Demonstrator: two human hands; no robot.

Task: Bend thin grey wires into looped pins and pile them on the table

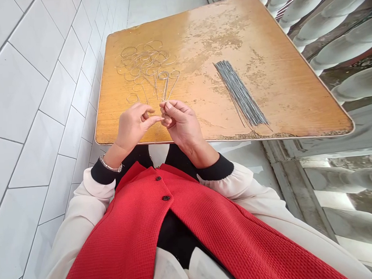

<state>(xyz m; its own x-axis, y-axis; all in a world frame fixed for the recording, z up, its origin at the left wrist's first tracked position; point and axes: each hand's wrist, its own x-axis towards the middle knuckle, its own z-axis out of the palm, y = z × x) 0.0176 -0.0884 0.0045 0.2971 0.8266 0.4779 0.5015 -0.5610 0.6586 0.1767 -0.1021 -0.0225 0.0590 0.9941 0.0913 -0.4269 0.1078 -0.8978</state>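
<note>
My right hand (185, 124) is over the near part of the table, its thumb and fingers closed on a few thin wires with looped ends (165, 79). The loops point away from me. My left hand (134, 124) is just beside it, fingers curved and apart from the thumb. Its thumb tip reaches the right fingertips, and nothing shows in its grasp. Beyond the hands lies a loose pile of wires bent into rings (148, 59). To the right rests a bundle of straight grey wires (242, 93), a few strands sticking out at its near end.
The wooden table (203, 117) has a worn, peeling top and rounded corners; its near edge is close to my body. A white tiled wall (27, 108) runs along the left. On the right stands a railing of pale balusters (342, 48).
</note>
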